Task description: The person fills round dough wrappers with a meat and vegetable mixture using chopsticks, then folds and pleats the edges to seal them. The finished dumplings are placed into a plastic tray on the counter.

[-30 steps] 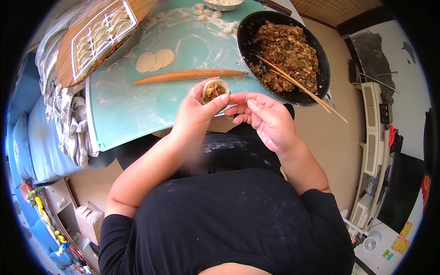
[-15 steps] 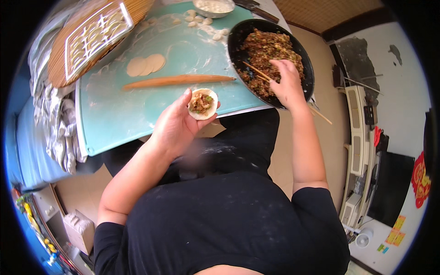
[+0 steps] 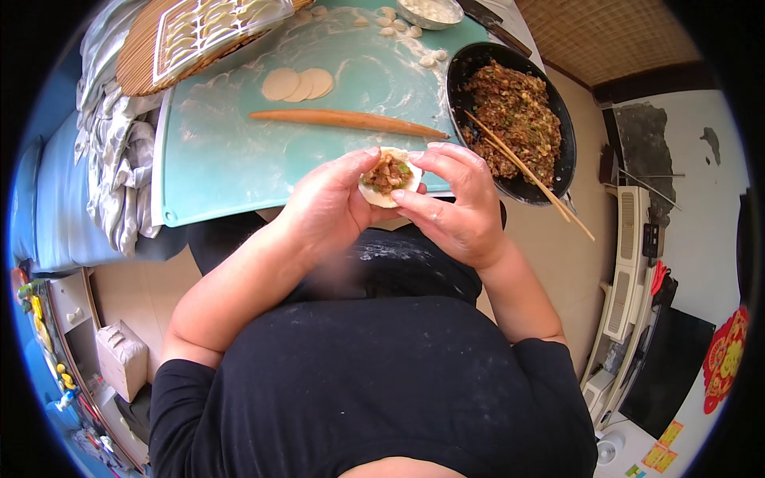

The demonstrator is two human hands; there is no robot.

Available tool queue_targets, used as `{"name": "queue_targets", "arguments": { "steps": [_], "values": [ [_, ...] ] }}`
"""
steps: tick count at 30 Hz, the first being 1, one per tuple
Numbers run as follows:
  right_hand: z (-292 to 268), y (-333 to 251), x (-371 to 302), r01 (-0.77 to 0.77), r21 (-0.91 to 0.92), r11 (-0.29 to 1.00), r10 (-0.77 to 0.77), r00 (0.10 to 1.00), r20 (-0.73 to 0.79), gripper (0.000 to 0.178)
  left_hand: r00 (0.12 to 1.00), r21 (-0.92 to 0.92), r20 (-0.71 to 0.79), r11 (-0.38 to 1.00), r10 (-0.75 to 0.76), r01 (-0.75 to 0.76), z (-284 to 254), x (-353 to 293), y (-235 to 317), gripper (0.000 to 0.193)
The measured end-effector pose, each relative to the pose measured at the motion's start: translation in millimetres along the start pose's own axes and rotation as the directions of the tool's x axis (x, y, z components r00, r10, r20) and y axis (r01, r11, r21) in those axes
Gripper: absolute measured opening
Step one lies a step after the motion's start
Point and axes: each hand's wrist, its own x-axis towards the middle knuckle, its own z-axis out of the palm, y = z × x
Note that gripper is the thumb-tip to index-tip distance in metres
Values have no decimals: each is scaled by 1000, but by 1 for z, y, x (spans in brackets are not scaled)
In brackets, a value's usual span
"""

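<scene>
1. Since half a second ago the right hand has come from the pan to the filled wrapper, leaving the chopsticks lying across the pan's rim
2. Both hands grasp the wrapper: the left hand cradles it, thumb at the upper left edge, while the right thumb and forefinger span its right side
3. It sits between the hands, in front of the near edge of the green mat, face up, with filling showing in the middle
4. Handling, as I judge it: light, soft, easily stretched or torn; moist filling could make the dough slippery, so pinch the bare outer rim and support the underside
5. Both elbows bend outward, forearms angling in, and the right fingers curl toward the left hand
</scene>
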Motion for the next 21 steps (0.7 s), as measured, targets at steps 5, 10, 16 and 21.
{"name": "queue_targets", "arguments": {
  "steps": [5, 10, 16, 21],
  "values": [
    [4, 0, 0, 94, -71, 993, -97, 995, -38, 21, 998, 59, -4, 996, 61, -61, 3, -2, -2, 34],
    [7, -2, -1, 117, -84, 990, -122, 991, -53, 19, 992, 267, -74, 961, 100, -77, 13, -6, -1, 29],
    [9, -9, 2, -46, 27, 999, 49, 993, -104, 20, 984, 402, -13, 902, 176, -156, 9, -8, -6, 27],
    [7, -17, 3, -321, 311, 895, 366, 925, -100, 19, 986, 331, 28, 929, 165, -164, 10, -12, -4, 33]
  ]
}}
